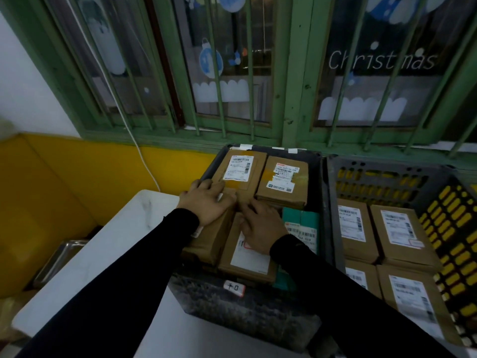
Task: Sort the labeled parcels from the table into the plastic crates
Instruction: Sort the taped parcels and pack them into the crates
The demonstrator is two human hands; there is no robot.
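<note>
Now left hand (206, 202), right hand (260, 228) flat on parcels (247, 259) in dark crate (247, 308)

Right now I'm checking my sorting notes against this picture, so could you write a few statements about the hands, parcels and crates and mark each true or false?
1. Both hands rest on brown parcels in the dark crate. True: the left hand and right hand lie on them with fingers fairly straight.
2. The grey crate on the right holds no parcels. False: several labeled brown parcels lie in it.
3. A green parcel sits in the dark crate, right of the right hand. True.
4. The dark crate's near wall is bare. False: a small white tag is stuck there.
</note>
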